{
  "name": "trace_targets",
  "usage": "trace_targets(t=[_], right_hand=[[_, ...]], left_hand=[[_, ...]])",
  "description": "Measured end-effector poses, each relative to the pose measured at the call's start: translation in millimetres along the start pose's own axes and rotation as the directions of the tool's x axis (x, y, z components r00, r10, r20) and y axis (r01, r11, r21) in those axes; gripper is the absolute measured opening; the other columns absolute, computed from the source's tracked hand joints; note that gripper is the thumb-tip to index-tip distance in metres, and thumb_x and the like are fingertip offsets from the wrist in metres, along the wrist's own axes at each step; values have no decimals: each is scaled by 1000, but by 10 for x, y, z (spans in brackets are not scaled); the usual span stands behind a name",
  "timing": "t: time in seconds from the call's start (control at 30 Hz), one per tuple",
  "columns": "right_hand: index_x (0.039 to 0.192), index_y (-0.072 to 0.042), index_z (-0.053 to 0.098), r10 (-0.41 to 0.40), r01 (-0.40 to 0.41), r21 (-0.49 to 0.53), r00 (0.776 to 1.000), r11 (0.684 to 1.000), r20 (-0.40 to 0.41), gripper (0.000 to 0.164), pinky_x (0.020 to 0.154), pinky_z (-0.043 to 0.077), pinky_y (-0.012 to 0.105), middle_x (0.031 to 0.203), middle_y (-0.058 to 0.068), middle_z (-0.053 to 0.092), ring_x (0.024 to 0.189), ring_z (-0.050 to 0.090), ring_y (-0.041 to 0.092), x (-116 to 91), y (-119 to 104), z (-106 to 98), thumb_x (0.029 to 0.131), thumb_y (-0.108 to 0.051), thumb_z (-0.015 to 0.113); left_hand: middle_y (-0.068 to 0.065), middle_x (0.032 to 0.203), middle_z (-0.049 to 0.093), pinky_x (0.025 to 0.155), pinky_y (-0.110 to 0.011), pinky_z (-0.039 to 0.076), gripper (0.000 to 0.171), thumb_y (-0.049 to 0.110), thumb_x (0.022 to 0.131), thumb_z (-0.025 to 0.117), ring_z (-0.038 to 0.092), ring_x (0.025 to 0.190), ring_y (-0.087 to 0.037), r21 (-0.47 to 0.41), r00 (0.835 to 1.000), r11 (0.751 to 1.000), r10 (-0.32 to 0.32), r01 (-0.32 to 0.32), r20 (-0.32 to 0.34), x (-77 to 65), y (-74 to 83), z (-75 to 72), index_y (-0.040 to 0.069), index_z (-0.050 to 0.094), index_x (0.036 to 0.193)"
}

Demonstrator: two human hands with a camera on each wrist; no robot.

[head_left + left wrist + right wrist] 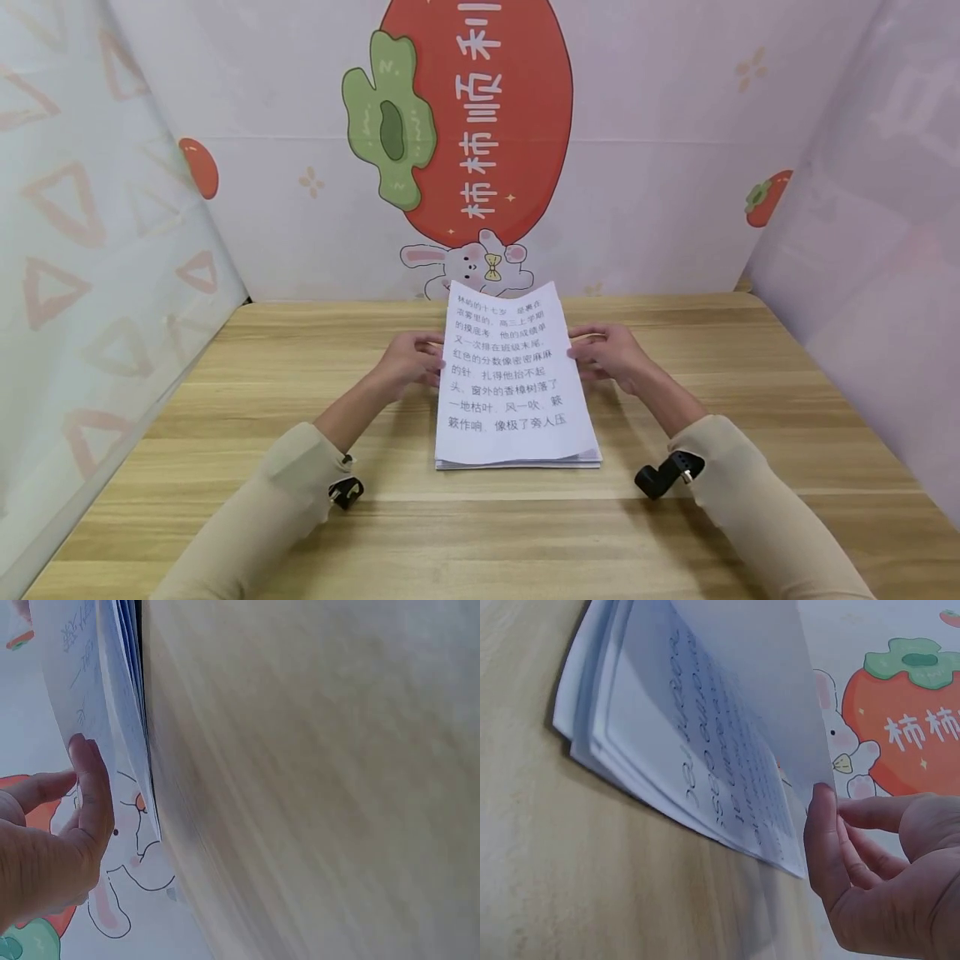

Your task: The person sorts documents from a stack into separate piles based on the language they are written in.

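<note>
Sheet (pixel 506 375): white, Chinese characters in dark print; mid-table, atop the stack, far end raised and bowed with both far corners up; near edge at 6 o'clock lies close to the stack

Stack (pixel 517 465): white paper, mostly hidden under the sheet; edges show at 6 o'clock; right wrist view gives a written page below, its lines blurred, and a wedge of space between; number of leaves cannot be told

Left hand (pixel 408 358): at the sheet's 9 o'clock; thumb and finger pinch the sheet's edge; remaining fingers partly hidden

Right hand (pixel 611 357): at the sheet's 3 o'clock; thumb and forefinger pinch the opposite edge, other fingers curled behind; hand cut off by the frame in its wrist view

Sleeves: pale, left (pixel 262 508) between 7 and 8 o'clock, right (pixel 765 500) at 4 o'clock, both cut off at the bottom border; a black device part-covered by each cuff

Table (pixel 360 550): wood-grained, near edge out of frame

Wall (pixel 645 208): at 12 o'clock; large persimmon print (pixel 517 167), top cut off, lettering sideways; rabbit print (pixel 468 267) below, its lower part hidden by the sheet
</note>
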State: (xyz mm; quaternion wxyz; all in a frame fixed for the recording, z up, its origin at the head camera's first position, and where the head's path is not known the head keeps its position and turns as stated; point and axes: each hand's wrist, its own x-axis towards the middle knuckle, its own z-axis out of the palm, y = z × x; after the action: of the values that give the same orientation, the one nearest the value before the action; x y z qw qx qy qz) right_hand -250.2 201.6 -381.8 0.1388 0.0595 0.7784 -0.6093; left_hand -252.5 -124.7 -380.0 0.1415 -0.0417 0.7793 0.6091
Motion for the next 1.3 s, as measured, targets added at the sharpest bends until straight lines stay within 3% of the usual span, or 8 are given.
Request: trace_targets(t=[0.13, 0.37, 0.7, 1.0, 1.13, 1.3], right_hand=[[146, 2, 52, -2, 1, 35, 1000, 999, 30, 49, 80, 65, 33, 110, 11, 68, 88, 68, 16, 9, -43, 38, 99, -3, 66], [146, 0, 52, -15, 9, 88, 998, 996, 65, 47, 75, 65, 29, 115, 12, 65, 93, 67, 19, 59, -106, 153, 100, -2, 63], [144, -1, 54, -67, 55, 142, 995, 988, 77, 46, 79, 65, 35, 110, 11, 68, 92, 70, 20, 143, -148, 390, 99, 0, 64], [141, -2, 58, -72, 59, 166, 995, 984, 73, 44, 75, 66, 35, 105, 12, 69, 91, 72, 22, 188, -178, 615, 98, 2, 66], [141, -2, 59, -76, 63, 163, 994, 985, 76, 44, 80, 66, 39, 106, 13, 69, 92, 73, 23, 224, -203, 710, 97, 2, 66], [139, 0, 60, -67, 52, 179, 995, 982, 78, 42, 84, 65, 42, 111, 15, 68, 96, 72, 25, 278, -213, 830, 98, 4, 65]], left_hand=[[-15, 103, 60, 68, -30, 65, 48, -13, 96, 60, 66, 77, -19, -12, 1000, 1000, 21, -21, 4, -13, -27, -96, -6, 54, 143], [-14, 102, 60, 71, -32, 65, 51, -13, 96, 58, 69, 73, -19, -30, 999, 998, 50, -50, 5, -42, -39, -261, -7, 50, 146], [-11, 102, 56, 71, -26, 64, 53, -12, 96, 55, 67, 74, -14, -43, 998, 998, 47, -49, -48, -131, -36, -537, -6, 47, 149], [-13, 115, 61, 73, -21, 61, 56, -11, 98, 51, 65, 81, -11, -53, 996, 998, 35, -39, -79, -199, -97, -777, -5, 41, 153], [-20, 127, 63, 75, -21, 61, 57, -10, 100, 50, 67, 82, -9, -72, 996, 997, 25, -31, -86, -216, -120, -867, -4, 38, 156], [-18, 131, 64, 76, -20, 60, 59, -9, 102, 49, 67, 84, -7, -69, 995, 997, 24, -31, -101, -228, -126, -966, -1, 35, 159]])
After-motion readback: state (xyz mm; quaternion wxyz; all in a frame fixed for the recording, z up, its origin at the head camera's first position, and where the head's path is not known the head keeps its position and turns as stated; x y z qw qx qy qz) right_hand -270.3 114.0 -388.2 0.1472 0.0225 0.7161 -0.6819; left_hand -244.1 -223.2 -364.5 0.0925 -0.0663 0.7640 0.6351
